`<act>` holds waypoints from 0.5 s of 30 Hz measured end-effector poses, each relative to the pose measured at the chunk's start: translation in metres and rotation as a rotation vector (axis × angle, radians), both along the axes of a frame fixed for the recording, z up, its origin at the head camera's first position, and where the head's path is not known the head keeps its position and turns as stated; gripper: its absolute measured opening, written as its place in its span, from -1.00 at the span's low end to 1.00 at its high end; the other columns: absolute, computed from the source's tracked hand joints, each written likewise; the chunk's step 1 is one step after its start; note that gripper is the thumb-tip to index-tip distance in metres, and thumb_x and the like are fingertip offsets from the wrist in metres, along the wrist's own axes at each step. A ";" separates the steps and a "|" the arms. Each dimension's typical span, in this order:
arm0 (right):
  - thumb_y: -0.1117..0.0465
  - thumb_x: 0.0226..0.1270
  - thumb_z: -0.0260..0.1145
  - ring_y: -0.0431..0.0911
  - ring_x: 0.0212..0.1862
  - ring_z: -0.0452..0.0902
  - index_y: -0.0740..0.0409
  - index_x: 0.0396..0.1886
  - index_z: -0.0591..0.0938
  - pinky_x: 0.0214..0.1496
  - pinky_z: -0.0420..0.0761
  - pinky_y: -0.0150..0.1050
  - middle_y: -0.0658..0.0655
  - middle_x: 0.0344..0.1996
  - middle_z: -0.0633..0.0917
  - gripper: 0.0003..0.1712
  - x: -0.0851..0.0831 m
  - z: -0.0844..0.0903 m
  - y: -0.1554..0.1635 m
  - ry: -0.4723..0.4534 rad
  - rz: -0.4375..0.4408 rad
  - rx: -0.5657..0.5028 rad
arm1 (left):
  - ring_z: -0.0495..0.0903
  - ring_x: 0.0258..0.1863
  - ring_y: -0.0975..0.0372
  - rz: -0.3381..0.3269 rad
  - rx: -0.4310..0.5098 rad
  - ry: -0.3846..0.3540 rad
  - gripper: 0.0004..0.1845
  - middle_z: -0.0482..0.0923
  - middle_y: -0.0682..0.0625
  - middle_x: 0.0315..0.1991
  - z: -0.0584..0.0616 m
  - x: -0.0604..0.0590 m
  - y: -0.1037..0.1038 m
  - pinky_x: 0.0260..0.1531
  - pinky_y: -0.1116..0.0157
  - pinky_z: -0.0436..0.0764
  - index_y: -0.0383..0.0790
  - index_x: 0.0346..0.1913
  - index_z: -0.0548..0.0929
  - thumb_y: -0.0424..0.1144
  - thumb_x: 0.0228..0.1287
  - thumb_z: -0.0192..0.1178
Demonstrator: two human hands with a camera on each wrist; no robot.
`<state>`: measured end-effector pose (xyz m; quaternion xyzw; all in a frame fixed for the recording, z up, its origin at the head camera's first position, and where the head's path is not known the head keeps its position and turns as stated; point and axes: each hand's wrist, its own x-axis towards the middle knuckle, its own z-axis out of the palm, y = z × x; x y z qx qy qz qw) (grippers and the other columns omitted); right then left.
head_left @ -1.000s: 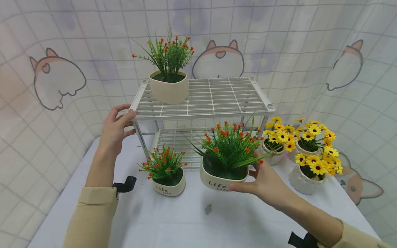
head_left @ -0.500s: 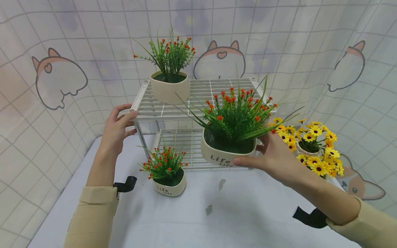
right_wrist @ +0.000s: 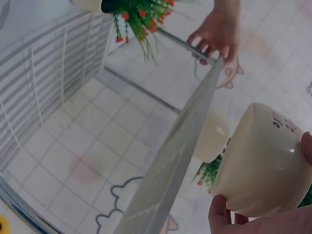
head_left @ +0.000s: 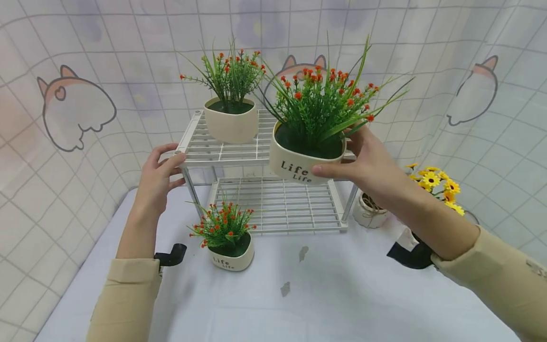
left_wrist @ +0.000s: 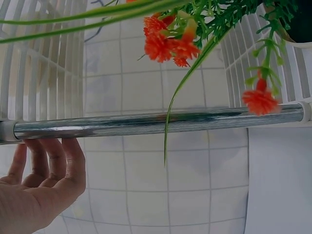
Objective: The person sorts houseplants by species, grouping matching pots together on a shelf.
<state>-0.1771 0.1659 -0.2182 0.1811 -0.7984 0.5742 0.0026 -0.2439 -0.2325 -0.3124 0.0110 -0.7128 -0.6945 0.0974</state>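
My right hand (head_left: 376, 164) holds a cream pot of artificial red flowers (head_left: 295, 159), thumb on the "Life" lettering and fingers at the right side. The pot is in the air, in front of the upper shelf's right half. My left hand (head_left: 158, 178) grips the front left corner of a white two-tier wire rack (head_left: 226, 163). In the left wrist view its fingers (left_wrist: 73, 161) touch the metal post (left_wrist: 122, 126). A similar potted plant (head_left: 231, 126) stands on the upper shelf's left side. Another potted plant (head_left: 232, 259) sits on the table before the lower shelf.
Right of the rack, a whitish pot (head_left: 369, 212) and yellow flowers (head_left: 431, 179) are partly hidden by my right arm. Two small grey patches (head_left: 285, 289) mark the white tablecloth (head_left: 239, 308). A checked curtain (head_left: 141, 42) surrounds the back and sides.
My right hand has raised the potted plant from low before the rack to upper-shelf height. My left hand has stayed on the rack's corner.
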 end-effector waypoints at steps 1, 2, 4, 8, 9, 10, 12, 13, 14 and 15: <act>0.16 0.19 0.62 0.01 0.28 0.42 -0.22 0.57 0.18 0.21 0.47 0.10 0.00 0.35 0.41 0.08 -0.005 0.002 -0.001 -0.003 -0.024 0.012 | 0.52 -0.01 0.12 0.001 -0.002 0.001 -0.47 0.56 0.04 0.04 0.000 0.000 0.000 0.02 0.11 0.45 0.03 0.39 0.40 0.01 0.46 0.27; 0.14 0.18 0.63 0.00 0.28 0.40 -0.20 0.57 0.18 0.20 0.46 0.11 0.00 0.35 0.39 0.08 -0.009 0.003 -0.001 -0.008 -0.047 0.019 | 0.52 -0.01 0.12 0.001 -0.002 0.002 -0.46 0.56 0.04 0.04 0.000 0.000 0.000 0.02 0.11 0.44 0.03 0.39 0.40 0.01 0.47 0.27; 0.13 0.17 0.63 0.01 0.30 0.37 -0.14 0.57 0.17 0.22 0.44 0.10 0.04 0.37 0.36 0.09 -0.020 0.005 -0.003 -0.020 -0.081 0.022 | 0.52 -0.02 0.14 0.002 -0.006 0.000 -0.46 0.55 0.02 0.07 -0.001 0.001 0.000 0.03 0.10 0.44 0.02 0.40 0.40 0.01 0.47 0.27; 0.12 0.16 0.63 0.01 0.33 0.35 0.00 0.54 0.15 0.28 0.42 0.06 0.10 0.44 0.28 0.09 -0.041 0.006 -0.008 -0.060 -0.131 0.010 | 0.52 -0.01 0.15 0.006 -0.011 -0.006 -0.44 0.54 -0.02 0.11 -0.002 0.001 0.000 0.04 0.10 0.44 0.03 0.41 0.39 0.02 0.46 0.27; 0.12 0.16 0.63 0.02 0.34 0.35 0.03 0.53 0.14 0.30 0.41 0.05 0.11 0.46 0.26 0.09 -0.047 0.006 -0.010 -0.067 -0.138 0.005 | 0.52 -0.01 0.15 0.007 -0.015 -0.007 -0.44 0.53 -0.03 0.12 -0.002 0.000 0.000 0.04 0.10 0.44 0.03 0.41 0.39 0.03 0.46 0.27; 0.12 0.16 0.63 0.01 0.35 0.35 0.06 0.53 0.14 0.31 0.40 0.04 0.12 0.48 0.24 0.09 -0.053 0.006 -0.011 -0.067 -0.147 0.009 | 0.52 -0.01 0.15 0.008 -0.014 -0.006 -0.44 0.53 -0.05 0.14 -0.002 0.000 0.000 0.04 0.10 0.44 0.03 0.41 0.39 0.03 0.46 0.27; 0.14 0.17 0.63 0.02 0.35 0.36 0.08 0.54 0.14 0.31 0.41 0.03 0.14 0.50 0.22 0.09 -0.065 0.006 -0.014 -0.064 -0.154 0.007 | 0.52 -0.01 0.15 0.010 -0.016 -0.003 -0.44 0.53 -0.06 0.16 -0.002 0.000 0.000 0.04 0.10 0.44 0.03 0.42 0.39 0.03 0.46 0.27; 0.14 0.17 0.62 0.02 0.34 0.37 0.10 0.55 0.13 0.30 0.43 0.02 0.14 0.51 0.22 0.10 -0.071 0.006 -0.016 -0.062 -0.158 0.014 | 0.52 -0.01 0.15 0.011 -0.020 -0.002 -0.44 0.53 -0.07 0.17 -0.002 0.000 0.000 0.03 0.10 0.45 0.03 0.41 0.39 0.03 0.46 0.27; 0.14 0.17 0.62 0.02 0.33 0.37 0.11 0.56 0.13 0.28 0.44 0.00 0.14 0.51 0.21 0.11 -0.076 0.006 -0.017 -0.062 -0.166 0.027 | 0.52 -0.01 0.15 0.010 -0.021 0.000 -0.44 0.52 -0.08 0.18 -0.002 0.000 0.000 0.03 0.11 0.45 0.03 0.41 0.39 0.03 0.47 0.26; 0.14 0.17 0.62 0.01 0.32 0.38 0.11 0.57 0.12 0.28 0.45 -0.02 0.14 0.52 0.21 0.12 -0.081 0.006 -0.018 -0.063 -0.172 0.033 | 0.52 -0.01 0.15 0.011 -0.022 0.002 -0.44 0.52 -0.09 0.19 -0.002 0.000 0.000 0.03 0.11 0.45 0.04 0.41 0.39 0.03 0.47 0.26</act>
